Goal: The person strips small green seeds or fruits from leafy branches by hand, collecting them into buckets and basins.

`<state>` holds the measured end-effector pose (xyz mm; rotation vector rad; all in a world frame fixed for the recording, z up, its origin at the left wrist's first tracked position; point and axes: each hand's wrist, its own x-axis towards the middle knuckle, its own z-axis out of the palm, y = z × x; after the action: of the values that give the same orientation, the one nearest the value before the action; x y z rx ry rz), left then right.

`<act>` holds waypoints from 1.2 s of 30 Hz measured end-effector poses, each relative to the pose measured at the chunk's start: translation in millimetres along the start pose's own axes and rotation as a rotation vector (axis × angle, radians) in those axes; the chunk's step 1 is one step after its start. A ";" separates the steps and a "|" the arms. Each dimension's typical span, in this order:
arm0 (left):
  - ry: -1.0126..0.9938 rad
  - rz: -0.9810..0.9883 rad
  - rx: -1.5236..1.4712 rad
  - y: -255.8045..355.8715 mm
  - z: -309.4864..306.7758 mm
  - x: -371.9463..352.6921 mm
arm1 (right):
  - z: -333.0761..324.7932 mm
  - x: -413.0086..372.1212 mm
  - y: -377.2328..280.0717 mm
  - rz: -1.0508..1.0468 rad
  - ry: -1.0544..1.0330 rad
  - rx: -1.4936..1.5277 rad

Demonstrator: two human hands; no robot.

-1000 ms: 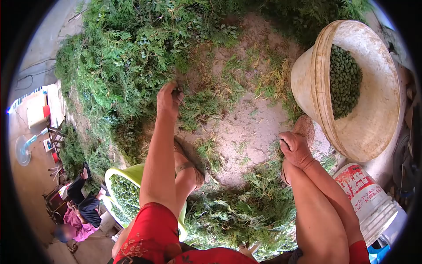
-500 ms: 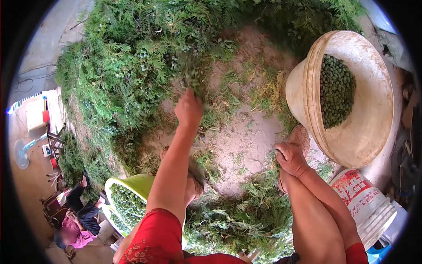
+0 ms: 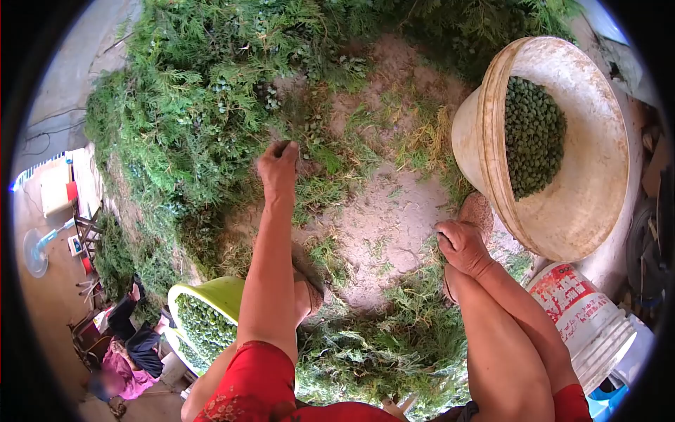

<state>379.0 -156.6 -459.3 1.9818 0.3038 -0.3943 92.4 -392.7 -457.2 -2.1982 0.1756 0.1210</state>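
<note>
My left hand (image 3: pixel 278 171) is held out over the floor beside the heap of evergreen branches (image 3: pixel 190 133). Its fingers are curled closed, and I cannot make out anything in them. Just beyond it lie loose green sprigs (image 3: pixel 314 130) with small berries. My right hand (image 3: pixel 465 247) is by my lower leg, above my foot; its fingers are curled, with what they hold, if anything, hidden. Near that hand, a large whitish bucket (image 3: pixel 496 151) leans with its mouth to the right and green berries (image 3: pixel 532 137) inside.
A yellow-green container (image 3: pixel 228 292) of green berries stands by my left leg. A white and red bucket (image 3: pixel 580 309) is at the right. More cut branches (image 3: pixel 380 352) lie between my legs. At far left are a fan (image 3: pixel 36 250) and a seated person (image 3: pixel 126 366).
My left hand has moved a little left and back toward the branch heap. The blurred sprig at its fingers before no longer shows there. My right hand stays nearly where it was.
</note>
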 end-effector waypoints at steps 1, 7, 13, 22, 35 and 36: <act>-0.001 -0.001 0.000 -3.4 2.5 7.7 | -0.2 0.4 0.2 -0.007 -0.001 -0.009; 0.023 0.141 0.394 -25.8 1.7 15.8 | 3.0 -1.3 3.1 -0.020 0.022 -0.018; 0.107 0.340 0.780 -34.3 15.2 5.3 | 4.9 -0.5 3.8 -0.029 0.033 -0.006; -0.120 -0.272 -0.702 -7.7 -18.3 -17.7 | 3.1 -0.3 1.6 -0.034 0.045 -0.009; 0.239 0.108 0.443 -20.1 21.5 16.4 | 2.8 -0.5 1.3 -0.029 0.048 -0.011; 0.239 0.107 0.444 -18.8 23.7 18.7 | 3.1 -0.8 1.4 -0.028 0.047 -0.010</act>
<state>385.6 -169.4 -491.8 2.4766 0.2748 -0.1631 91.3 -390.9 -460.1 -2.2137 0.1706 0.0552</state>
